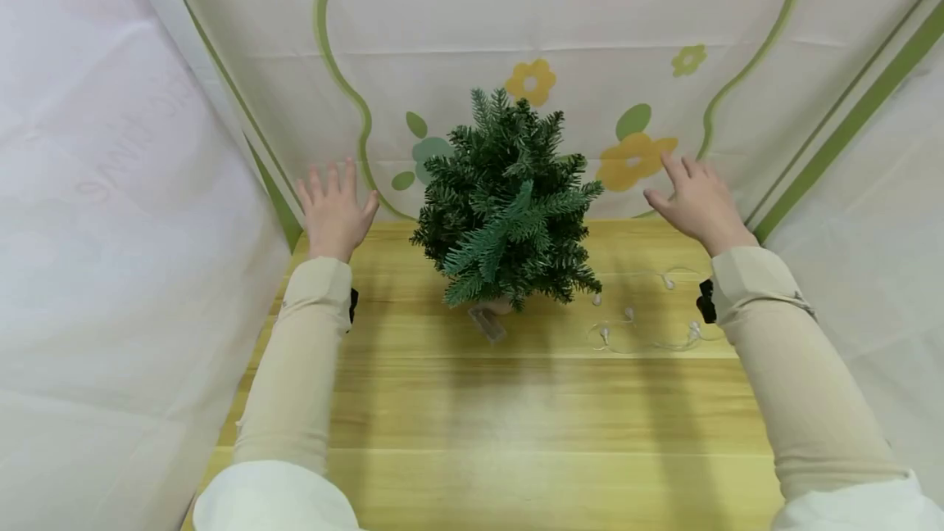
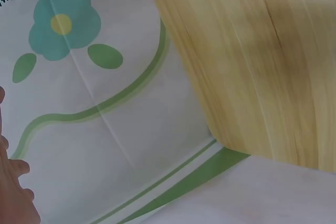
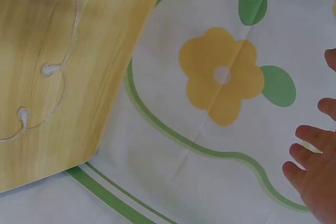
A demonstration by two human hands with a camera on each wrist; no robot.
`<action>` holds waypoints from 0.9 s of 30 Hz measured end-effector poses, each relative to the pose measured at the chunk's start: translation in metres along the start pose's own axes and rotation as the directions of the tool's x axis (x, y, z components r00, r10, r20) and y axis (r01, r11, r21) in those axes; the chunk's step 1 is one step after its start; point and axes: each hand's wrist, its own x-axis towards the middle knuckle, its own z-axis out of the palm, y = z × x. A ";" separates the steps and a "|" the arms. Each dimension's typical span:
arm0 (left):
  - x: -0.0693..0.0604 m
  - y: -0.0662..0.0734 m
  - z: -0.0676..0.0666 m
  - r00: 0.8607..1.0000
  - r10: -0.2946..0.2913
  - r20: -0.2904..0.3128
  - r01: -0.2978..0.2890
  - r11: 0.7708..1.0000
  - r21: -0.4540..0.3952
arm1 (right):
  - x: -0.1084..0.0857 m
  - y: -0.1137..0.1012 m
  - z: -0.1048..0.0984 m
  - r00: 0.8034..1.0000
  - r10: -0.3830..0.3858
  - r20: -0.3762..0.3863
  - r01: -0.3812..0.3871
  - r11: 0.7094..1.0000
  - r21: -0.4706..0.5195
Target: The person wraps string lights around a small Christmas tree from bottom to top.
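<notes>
**Both hands spread free on either side of the small green tree**

From my station I see white patterned cloth [image 1: 457, 15] on the far, left and right sides, printed with flowers, leaves and wavy green lines. Below it lies a wooden table [image 1: 575, 433].

Two arms in beige sleeves reach from the near side toward the far edge, the left sleeve [image 1: 288, 383] along the left side, the right sleeve [image 1: 811, 400] slanting inward from the right. The tree [image 1: 509, 203] stands between them, at the far middle of the table, apart from both hands.

The left hand [image 1: 335, 215] is at the far left, its fingers straight, fanned and pointing away from me, thumb out to the right. The right hand [image 1: 699, 201] is at the far right, angled toward the left, fingers extended and thumb apart. Neither holds anything; I cannot tell whether either touches the cloth.

A string of lights [image 3: 51, 70] lies loosely on the table, right of the tree and near the right wrist. A black device [image 1: 706, 301] sits at that wrist. A small pale tag [image 1: 487, 324] rests at the tree's near side.
</notes>
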 end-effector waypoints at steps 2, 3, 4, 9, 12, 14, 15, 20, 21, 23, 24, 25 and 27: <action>0.000 0.001 0.001 1.000 0.008 -0.019 -0.009 1.000 -0.021 | -0.001 0.004 0.002 1.000 -0.010 -0.007 0.010 1.000 0.000; 0.000 0.002 0.001 0.999 0.014 -0.033 -0.015 0.999 -0.033 | -0.002 0.006 0.002 1.000 -0.015 -0.015 0.015 1.000 0.002; 0.000 0.002 0.001 0.999 0.017 -0.048 -0.019 0.999 -0.045 | -0.002 0.008 0.003 1.000 -0.020 -0.023 0.020 1.000 0.002; 0.000 0.007 0.001 0.990 0.040 -0.137 -0.056 0.991 -0.118 | -0.005 0.014 0.008 0.996 -0.041 -0.073 0.041 0.999 -0.005; 0.000 0.011 -0.002 0.978 0.063 -0.198 -0.094 0.984 -0.151 | -0.006 0.017 0.012 0.996 -0.033 -0.082 0.033 0.999 0.005; 0.000 0.015 -0.005 0.968 0.082 -0.238 -0.123 0.979 -0.161 | -0.007 0.021 0.015 0.996 -0.026 -0.082 0.026 1.000 0.001; -0.001 0.018 -0.007 0.962 0.090 -0.257 -0.136 0.977 -0.167 | -0.008 0.022 0.017 0.996 -0.027 -0.082 0.027 1.000 -0.006; -0.005 0.033 -0.025 0.924 0.091 -0.372 -0.190 0.953 -0.238 | -0.009 0.026 0.024 0.996 -0.050 -0.072 0.047 0.998 -0.038; -0.006 0.036 -0.029 0.916 0.083 -0.394 -0.198 0.945 -0.262 | -0.009 0.027 0.025 0.997 -0.051 -0.065 0.049 0.998 -0.040; -0.007 0.041 -0.038 0.905 0.060 -0.422 -0.217 0.916 -0.336 | -0.010 0.029 0.027 0.997 -0.049 -0.053 0.047 0.998 -0.041; -0.007 0.044 -0.042 0.903 0.046 -0.428 -0.227 0.896 -0.382 | -0.011 0.030 0.028 0.998 -0.046 -0.046 0.045 0.998 -0.043; -0.008 0.047 -0.047 0.902 0.032 -0.431 -0.235 0.874 -0.426 | -0.012 0.031 0.028 0.998 -0.045 -0.043 0.043 0.998 -0.048; -0.010 0.054 -0.057 0.912 0.001 -0.411 -0.231 0.829 -0.510 | -0.014 0.034 0.029 0.999 -0.037 -0.032 0.035 0.998 -0.057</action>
